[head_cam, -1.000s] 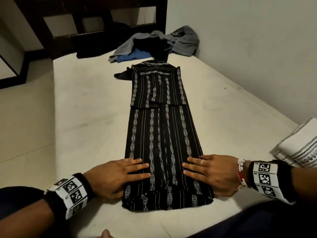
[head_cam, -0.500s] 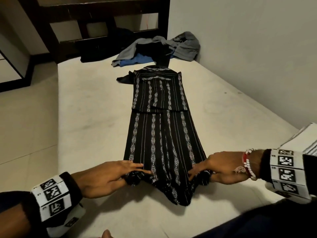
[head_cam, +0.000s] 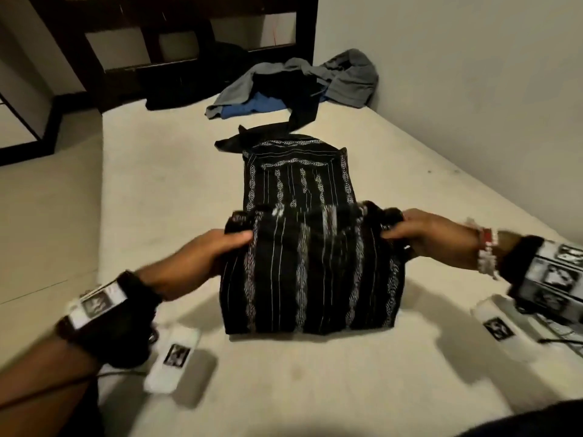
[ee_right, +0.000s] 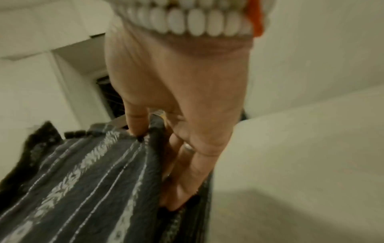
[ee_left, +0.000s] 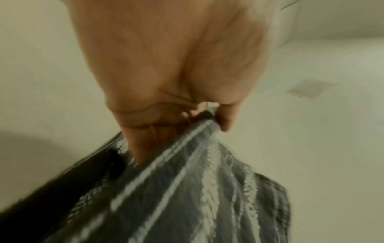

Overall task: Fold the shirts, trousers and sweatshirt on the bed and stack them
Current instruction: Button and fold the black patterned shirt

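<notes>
A black shirt with white woven stripes [head_cam: 310, 272] lies lengthwise on the cream bed [head_cam: 157, 200]. Its near end is lifted off the mattress and carried toward the far end, and the collar end [head_cam: 299, 171] still lies flat. My left hand [head_cam: 217, 244] pinches the lifted hem's left corner, thumb on top. In the left wrist view the left hand [ee_left: 209, 118] grips the striped cloth [ee_left: 203, 189]. My right hand [head_cam: 407, 231] pinches the right corner. The right wrist view shows the right hand [ee_right: 153, 131] pinching the cloth [ee_right: 93, 172].
A heap of unfolded clothes, grey [head_cam: 347, 74], blue [head_cam: 255, 107] and black [head_cam: 293, 89], lies at the bed's far end by the wall. A dark wooden frame [head_cam: 104, 67] stands beyond it. A folded white garment [head_cam: 564, 339] peeks in at the right edge.
Both hands went from lying flat on the shirt's near end to pinching its corners. They have lifted the hem and carried it away from me over the shirt.
</notes>
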